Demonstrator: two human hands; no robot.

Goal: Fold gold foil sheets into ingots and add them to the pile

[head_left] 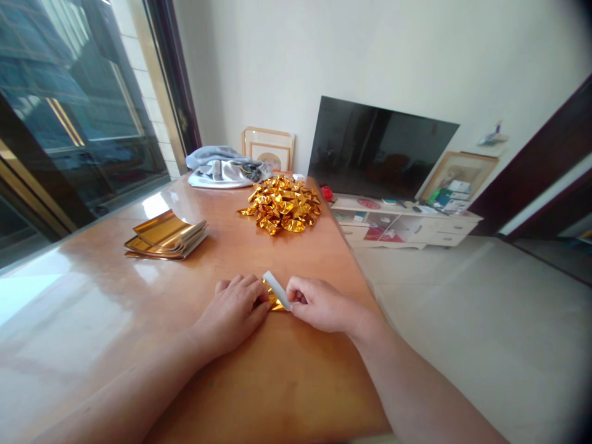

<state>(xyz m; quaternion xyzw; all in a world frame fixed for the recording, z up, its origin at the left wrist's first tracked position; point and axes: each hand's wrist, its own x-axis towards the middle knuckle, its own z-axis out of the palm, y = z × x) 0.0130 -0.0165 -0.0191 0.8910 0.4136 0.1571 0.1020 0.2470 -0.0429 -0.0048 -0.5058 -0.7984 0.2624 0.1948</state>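
Between my hands, low over the wooden table, is a sheet of gold foil paper with a pale strip of its back side folded up. My left hand lies curled on its left part, thumb and fingers pressed on the foil. My right hand pinches the right end of the pale strip. Part of the sheet is hidden under the left fingers. Farther off, a stack of gold foil sheets lies to the left, slightly curled. A heap of folded gold foil pieces sits straight ahead.
Bundled grey cloth lies at the table's far end. Beyond it a framed picture leans on the wall. A television and a low white cabinet stand to the right. The table's right edge runs close by my right arm.
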